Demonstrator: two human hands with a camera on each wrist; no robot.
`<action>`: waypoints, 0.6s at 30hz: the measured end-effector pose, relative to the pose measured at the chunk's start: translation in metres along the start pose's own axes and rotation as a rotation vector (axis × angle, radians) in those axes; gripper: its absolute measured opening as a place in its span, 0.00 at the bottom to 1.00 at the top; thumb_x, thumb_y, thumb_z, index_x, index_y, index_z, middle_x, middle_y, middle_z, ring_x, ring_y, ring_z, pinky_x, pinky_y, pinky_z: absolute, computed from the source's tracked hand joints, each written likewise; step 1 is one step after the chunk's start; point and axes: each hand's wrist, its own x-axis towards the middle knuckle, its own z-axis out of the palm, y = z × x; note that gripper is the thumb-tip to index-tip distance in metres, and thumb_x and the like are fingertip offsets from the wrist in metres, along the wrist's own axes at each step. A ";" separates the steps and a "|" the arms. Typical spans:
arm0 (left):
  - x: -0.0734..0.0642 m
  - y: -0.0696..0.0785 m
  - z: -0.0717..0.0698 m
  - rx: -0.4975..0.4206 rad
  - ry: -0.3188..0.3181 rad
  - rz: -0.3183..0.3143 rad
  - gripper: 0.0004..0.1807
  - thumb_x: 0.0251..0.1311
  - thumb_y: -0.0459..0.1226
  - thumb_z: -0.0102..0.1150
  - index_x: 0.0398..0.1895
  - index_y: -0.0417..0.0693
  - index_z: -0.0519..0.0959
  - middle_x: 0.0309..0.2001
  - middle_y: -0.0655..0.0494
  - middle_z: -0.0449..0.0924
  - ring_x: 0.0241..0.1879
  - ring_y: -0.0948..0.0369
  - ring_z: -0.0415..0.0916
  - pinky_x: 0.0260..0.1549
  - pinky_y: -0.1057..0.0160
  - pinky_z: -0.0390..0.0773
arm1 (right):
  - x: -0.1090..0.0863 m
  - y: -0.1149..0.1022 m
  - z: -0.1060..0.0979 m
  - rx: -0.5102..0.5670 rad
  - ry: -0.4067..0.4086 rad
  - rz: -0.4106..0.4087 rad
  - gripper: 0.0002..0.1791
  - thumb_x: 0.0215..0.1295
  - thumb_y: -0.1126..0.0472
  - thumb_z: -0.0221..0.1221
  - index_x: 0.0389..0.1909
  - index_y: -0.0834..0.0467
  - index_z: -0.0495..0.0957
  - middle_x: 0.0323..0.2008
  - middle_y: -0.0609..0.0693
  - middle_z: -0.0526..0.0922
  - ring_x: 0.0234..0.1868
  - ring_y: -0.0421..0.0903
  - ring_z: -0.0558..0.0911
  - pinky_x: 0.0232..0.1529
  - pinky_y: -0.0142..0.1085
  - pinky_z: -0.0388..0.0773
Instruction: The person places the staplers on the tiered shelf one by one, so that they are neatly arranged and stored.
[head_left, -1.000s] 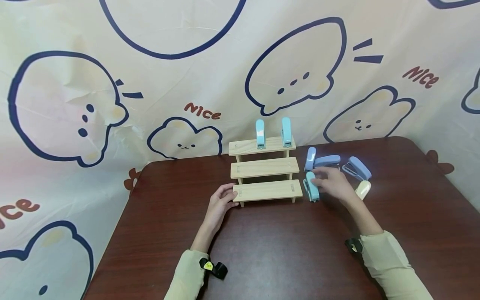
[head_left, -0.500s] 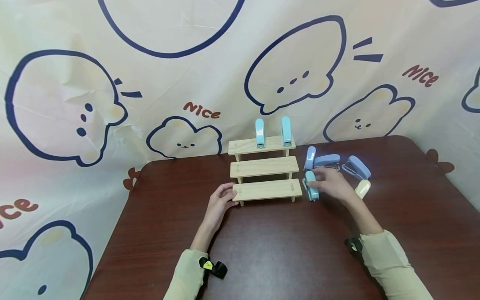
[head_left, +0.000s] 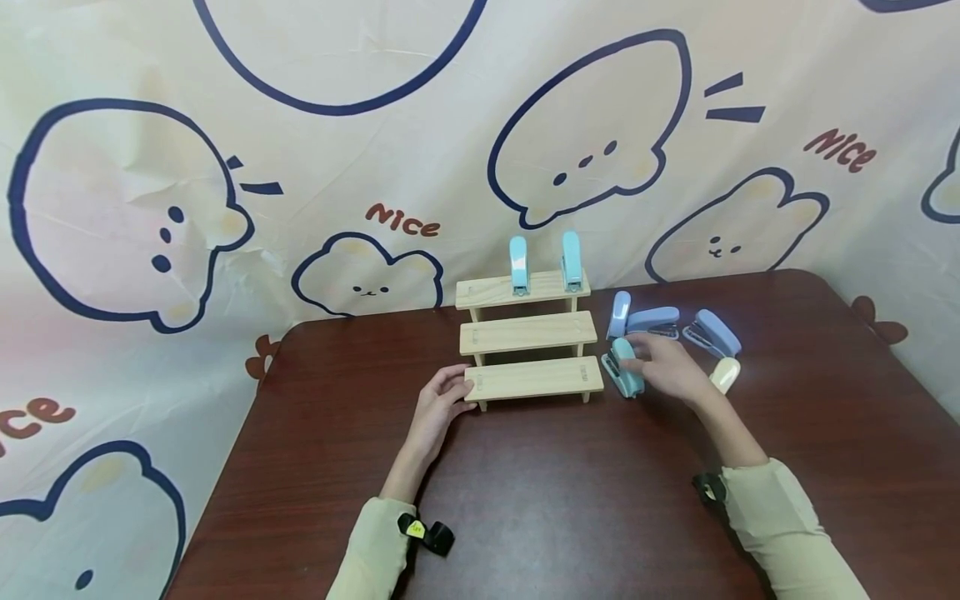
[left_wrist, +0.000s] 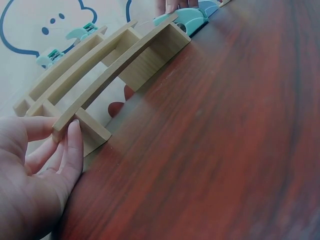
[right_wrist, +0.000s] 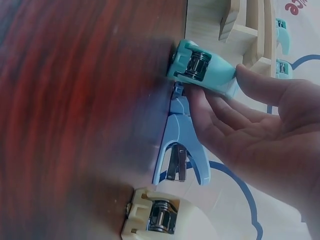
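A pale three-tier wooden stand (head_left: 528, 335) stands at the back of the table. My left hand (head_left: 437, 412) pinches the left end of its lowest shelf (left_wrist: 100, 95), thumb and fingers on either side of the board. Just right of the stand, my right hand (head_left: 667, 365) holds a teal stapler (head_left: 622, 367) between thumb and fingers; the right wrist view shows the stapler's end (right_wrist: 200, 67) with its spring close to the table. Two light-blue staplers, one on the left (head_left: 519, 266) and one on the right (head_left: 572, 262), stand on the top shelf.
Behind and beside my right hand lie blue staplers: one upright (head_left: 618, 314), one on its side (head_left: 654, 318), and one farther right (head_left: 712, 333). A cream stapler (head_left: 725, 375) is partly behind my right wrist. A patterned cloth (head_left: 360, 167) hangs behind the table (head_left: 525, 500).
The teal stapler has turned slightly in my right hand, its near end swinging right. The fingers have moved with it. My left hand stays on the stand.
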 end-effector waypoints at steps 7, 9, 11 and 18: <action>-0.001 0.000 0.000 0.006 -0.001 0.000 0.20 0.70 0.28 0.59 0.64 0.32 0.74 0.44 0.50 0.80 0.39 0.60 0.80 0.38 0.65 0.83 | 0.001 0.000 -0.001 -0.025 0.023 0.014 0.29 0.76 0.62 0.58 0.69 0.75 0.66 0.62 0.75 0.74 0.63 0.71 0.75 0.60 0.62 0.76; -0.001 0.001 0.000 0.009 -0.001 0.001 0.20 0.70 0.29 0.58 0.64 0.32 0.74 0.44 0.50 0.80 0.39 0.60 0.80 0.38 0.65 0.83 | 0.000 0.001 -0.001 -0.027 0.029 0.017 0.29 0.76 0.62 0.58 0.70 0.75 0.66 0.62 0.75 0.74 0.63 0.72 0.75 0.60 0.62 0.76; -0.001 0.001 0.000 0.011 -0.001 0.001 0.20 0.71 0.29 0.59 0.64 0.32 0.74 0.45 0.50 0.80 0.39 0.60 0.80 0.38 0.65 0.83 | 0.000 0.001 -0.001 -0.025 0.040 0.024 0.29 0.76 0.63 0.57 0.70 0.76 0.65 0.62 0.76 0.75 0.63 0.72 0.75 0.59 0.62 0.76; -0.001 0.002 0.000 0.009 -0.005 -0.003 0.20 0.71 0.29 0.59 0.64 0.32 0.74 0.44 0.51 0.80 0.39 0.60 0.80 0.38 0.64 0.83 | -0.001 0.001 -0.003 -0.018 0.086 0.066 0.28 0.78 0.62 0.55 0.70 0.75 0.66 0.61 0.76 0.74 0.62 0.72 0.75 0.59 0.63 0.76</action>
